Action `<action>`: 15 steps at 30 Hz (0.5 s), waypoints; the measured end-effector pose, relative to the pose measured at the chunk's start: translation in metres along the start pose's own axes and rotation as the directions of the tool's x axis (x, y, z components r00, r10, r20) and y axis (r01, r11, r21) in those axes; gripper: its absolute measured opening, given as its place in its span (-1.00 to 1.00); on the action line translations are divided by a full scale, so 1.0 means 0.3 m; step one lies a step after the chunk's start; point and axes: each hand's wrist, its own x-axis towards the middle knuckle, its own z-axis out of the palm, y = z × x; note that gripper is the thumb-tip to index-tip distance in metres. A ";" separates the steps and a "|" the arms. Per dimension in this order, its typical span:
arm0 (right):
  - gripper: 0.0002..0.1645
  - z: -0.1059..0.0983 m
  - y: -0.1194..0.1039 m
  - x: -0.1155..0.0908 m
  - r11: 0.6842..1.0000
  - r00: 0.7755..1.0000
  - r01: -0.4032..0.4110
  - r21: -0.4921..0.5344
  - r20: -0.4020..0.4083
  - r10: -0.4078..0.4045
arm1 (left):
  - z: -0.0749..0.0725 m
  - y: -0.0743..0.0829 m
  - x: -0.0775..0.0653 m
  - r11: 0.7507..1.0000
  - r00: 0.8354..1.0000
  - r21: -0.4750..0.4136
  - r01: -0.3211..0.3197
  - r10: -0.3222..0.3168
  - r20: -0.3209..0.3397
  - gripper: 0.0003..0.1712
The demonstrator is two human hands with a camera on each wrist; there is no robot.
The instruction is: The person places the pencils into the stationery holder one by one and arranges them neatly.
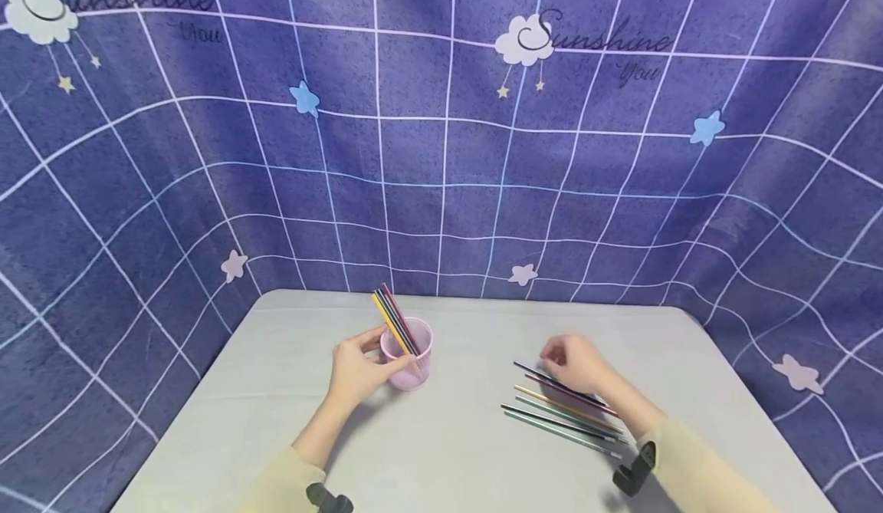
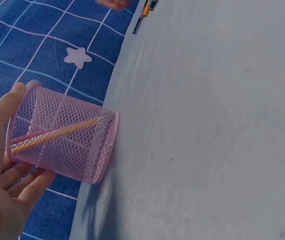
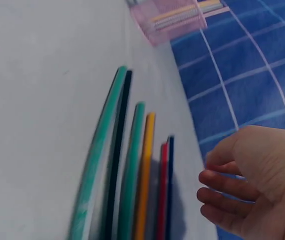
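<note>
My left hand (image 1: pixel 355 371) holds a pink mesh pen cup (image 1: pixel 408 381) by its rim, thumb on one side and fingers on the other. Several pencils (image 1: pixel 393 318), among them yellow, black and dark red ones, lean in the cup toward the left. On the right, my right hand (image 1: pixel 578 363) hovers by the far side of a row of loose pencils (image 1: pixel 569 413). In the right wrist view its fingers (image 3: pixel 225 182) are loosely bent with nothing between them. That row has green pencils (image 3: pixel 101 150), a yellow pencil (image 3: pixel 146 165), a red pencil (image 3: pixel 162 185) and dark ones.
A pale grey tabletop (image 1: pixel 455 436) lies under everything. Behind and beside it hangs a blue gridded curtain (image 1: pixel 476 152) with stars and clouds, close to the table's back edge. Dark bands (image 1: pixel 635 469) sit on both wrists over light sleeves.
</note>
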 end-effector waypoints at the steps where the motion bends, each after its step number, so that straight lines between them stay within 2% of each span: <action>1: -0.98 -0.003 0.011 -0.023 1.000 1.000 -0.008 -0.014 0.007 0.008 | 0.004 0.002 -0.002 1.000 1.000 -0.001 0.003 -0.003 0.006 -0.11; 8: -0.96 -0.005 0.058 -0.118 0.995 0.999 0.009 -0.098 0.032 -0.006 | 0.026 0.008 0.004 0.996 0.998 0.065 -0.067 0.068 -0.004 -0.15; 12: -0.94 0.024 0.061 -0.130 0.990 0.999 0.038 -0.137 0.014 -0.037 | 0.013 0.018 0.001 0.992 0.999 0.117 -0.036 0.040 -0.028 -0.16; 15: -0.92 0.041 0.050 -0.129 0.987 0.999 0.036 -0.160 -0.017 -0.039 | -0.002 0.027 0.009 0.987 0.999 0.157 -0.024 0.028 -0.022 -0.14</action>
